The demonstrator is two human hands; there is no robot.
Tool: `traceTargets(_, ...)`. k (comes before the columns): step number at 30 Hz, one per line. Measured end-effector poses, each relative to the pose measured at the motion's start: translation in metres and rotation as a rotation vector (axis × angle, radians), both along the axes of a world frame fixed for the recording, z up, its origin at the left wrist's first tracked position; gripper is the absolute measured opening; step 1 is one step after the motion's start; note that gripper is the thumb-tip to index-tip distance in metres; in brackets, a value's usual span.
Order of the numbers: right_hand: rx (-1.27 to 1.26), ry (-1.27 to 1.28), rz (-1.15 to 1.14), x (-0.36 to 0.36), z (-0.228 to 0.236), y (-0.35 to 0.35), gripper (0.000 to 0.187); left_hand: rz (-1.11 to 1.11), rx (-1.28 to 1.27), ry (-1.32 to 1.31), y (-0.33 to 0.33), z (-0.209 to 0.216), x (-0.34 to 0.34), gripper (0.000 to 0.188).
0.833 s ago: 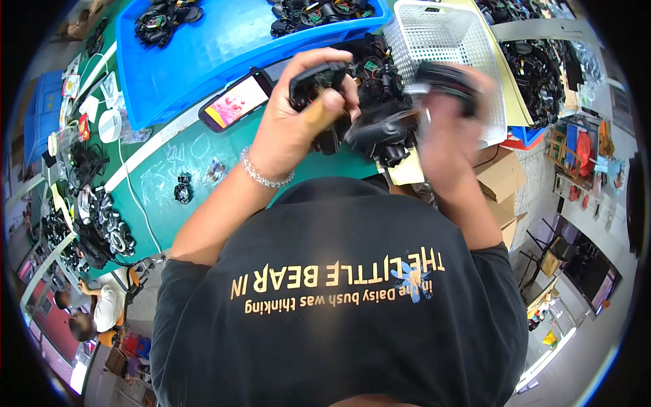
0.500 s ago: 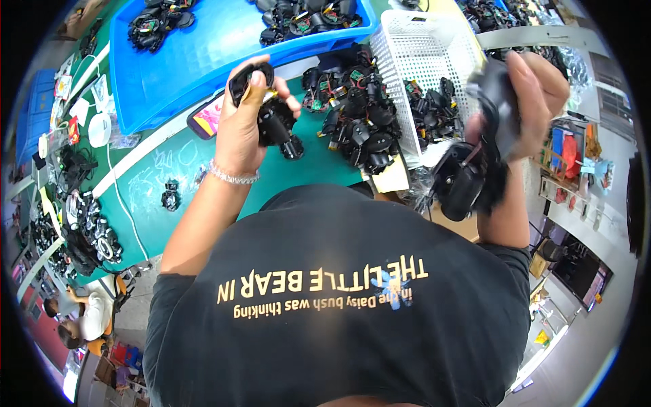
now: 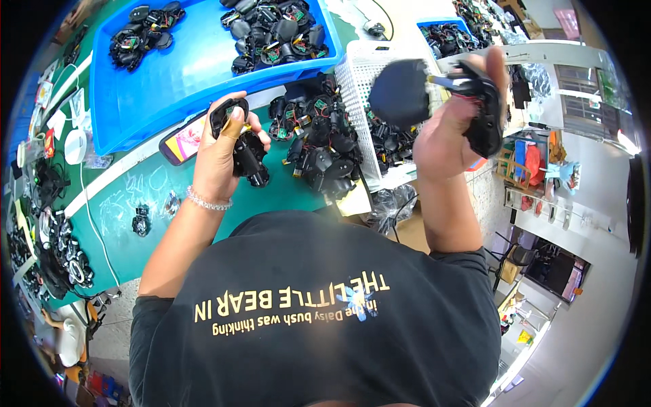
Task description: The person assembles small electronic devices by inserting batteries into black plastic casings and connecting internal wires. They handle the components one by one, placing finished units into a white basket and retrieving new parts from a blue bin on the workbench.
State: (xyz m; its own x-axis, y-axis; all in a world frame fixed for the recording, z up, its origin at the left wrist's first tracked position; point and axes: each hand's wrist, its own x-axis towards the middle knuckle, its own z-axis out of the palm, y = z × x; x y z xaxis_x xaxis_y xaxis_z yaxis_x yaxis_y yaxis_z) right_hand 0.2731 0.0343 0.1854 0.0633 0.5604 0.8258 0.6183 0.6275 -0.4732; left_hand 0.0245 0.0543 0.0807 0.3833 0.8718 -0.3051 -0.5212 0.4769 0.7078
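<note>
Above the green table [image 3: 122,203], a black unit [image 3: 249,159] is sitting clasped in the left hand [image 3: 218,159], seemingly to keep it steady. Well apart, the right hand [image 3: 442,141] is gripping another unit [image 3: 487,117] beside the white basket [image 3: 354,88]. Heaped units [image 3: 324,132] are lying between, probably for easy reach; a blue tray [image 3: 178,57] is holding more.

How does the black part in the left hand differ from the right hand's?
The left-hand part looks compact, a dark cylinder at its lower end; the right-hand part spreads wider, a broad rounded piece to its left. The left-hand part shows over the green table, the right-hand part partly over the white basket. Both are black.
</note>
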Motion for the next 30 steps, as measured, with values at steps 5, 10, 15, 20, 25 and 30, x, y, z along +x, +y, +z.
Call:
traceTargets(5,-0.134,0.265,0.172,-0.014,-0.008,0.002,0.047,-0.01,-0.006,0.044,-0.001,0.0,-0.002,0.042)
traceTargets(10,-0.476,0.826,0.476,-0.031,-0.018,-0.006,0.044,-0.021,-0.052,0.027,0.001,0.001,-0.003,0.04)
traceTargets(15,-0.73,1.29,0.825,-0.039,-0.025,-0.006,0.031,-0.028,-0.105,-0.013,0.004,0.0,-0.001,0.036)
traceTargets(20,-0.91,1.504,0.929,-0.047,-0.029,-0.009,0.038,-0.047,-0.113,-0.001,0.006,-0.003,0.001,0.039)
traceTargets(25,-0.996,1.555,0.949,-0.051,-0.023,-0.011,0.056,-0.041,-0.181,-0.021,0.007,-0.008,-0.001,0.035)
traceTargets(30,-0.984,1.511,0.944,-0.051,-0.027,-0.013,0.046,-0.063,-0.192,-0.027,0.006,-0.013,0.0,0.036)
